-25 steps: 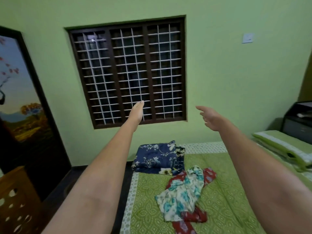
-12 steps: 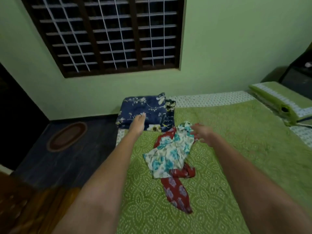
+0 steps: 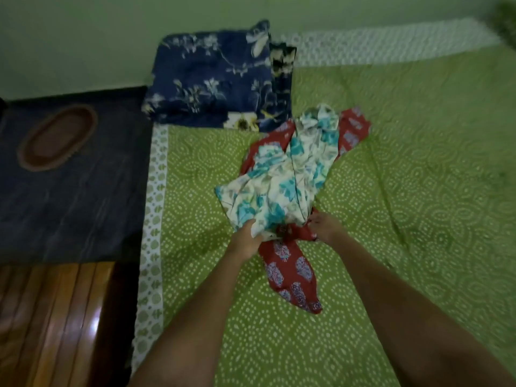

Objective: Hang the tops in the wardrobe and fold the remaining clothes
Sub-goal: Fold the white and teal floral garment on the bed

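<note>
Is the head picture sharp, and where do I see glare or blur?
Head view: dim overall, soft with motion blur, strongest at the far edges; a bright glare spot on the glossy wooden boards; wide-angle bending of the green dotted bedsheet; the white-and-teal floral garment stays readable.

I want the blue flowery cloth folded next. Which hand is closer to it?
The left hand. It grips the white and teal garment, on the side of the bed where the blue cloth lies. The right hand holds the red garment, farther right.
</note>
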Available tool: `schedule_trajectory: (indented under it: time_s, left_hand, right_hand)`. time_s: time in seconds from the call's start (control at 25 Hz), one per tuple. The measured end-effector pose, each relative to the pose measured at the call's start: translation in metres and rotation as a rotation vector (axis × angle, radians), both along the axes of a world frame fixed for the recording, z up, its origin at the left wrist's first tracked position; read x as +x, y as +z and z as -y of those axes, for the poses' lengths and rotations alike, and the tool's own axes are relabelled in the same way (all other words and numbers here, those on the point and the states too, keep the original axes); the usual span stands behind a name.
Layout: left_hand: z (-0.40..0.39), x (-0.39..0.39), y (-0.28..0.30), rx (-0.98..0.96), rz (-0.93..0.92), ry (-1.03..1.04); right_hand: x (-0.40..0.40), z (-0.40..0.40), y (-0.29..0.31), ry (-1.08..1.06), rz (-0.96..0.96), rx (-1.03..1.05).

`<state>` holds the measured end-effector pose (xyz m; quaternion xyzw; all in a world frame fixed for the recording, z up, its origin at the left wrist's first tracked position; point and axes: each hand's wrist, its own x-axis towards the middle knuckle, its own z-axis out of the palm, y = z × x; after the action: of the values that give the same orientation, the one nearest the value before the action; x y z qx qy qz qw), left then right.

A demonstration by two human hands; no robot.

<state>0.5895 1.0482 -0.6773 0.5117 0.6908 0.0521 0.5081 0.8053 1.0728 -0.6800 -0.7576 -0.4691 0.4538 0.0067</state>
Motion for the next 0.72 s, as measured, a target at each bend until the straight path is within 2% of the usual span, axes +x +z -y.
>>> schedule_trajectory:
  time_s: [0.12,0.2,0.32,0.4,0.48,0.56,0.64,0.72]
  left_hand:
    - [0.004,0.002,-0.055,0.003,0.001,-0.064]
    - [0.004,-0.002,-0.08,-0.009,-0.028,-0.083]
    - [0.002,-0.01,-0.1,-0.006,-0.052,-0.067]
    - [0.002,-0.013,-0.102,0.013,-0.058,-0.058]
    - [0.001,-0.013,-0.093,0.033,-0.074,-0.044]
    - [-0.004,-0.008,-0.072,0.138,-0.107,-0.048]
    - [-0.013,0.004,-0.037,0.33,-0.096,-0.09]
    - [-0.024,0.018,0.013,0.498,-0.046,-0.178]
  right_hand:
    - [-0.005,-0.014,-0.059,-0.152,-0.019,0.061]
    - [-0.009,-0.026,-0.086,-0.337,-0.081,0.083]
    - [-0.01,-0.045,-0.109,-0.621,-0.235,0.047]
    - [-0.011,-0.051,-0.111,-0.71,-0.284,0.087]
    - [-0.015,-0.054,-0.101,-0.679,-0.313,0.155]
    - [-0.022,-0.053,-0.075,-0.613,-0.476,0.147]
    - [-0.026,-0.052,-0.043,-0.42,-0.601,0.03]
    - [-0.027,-0.048,0.0,-0.166,-0.646,-0.093]
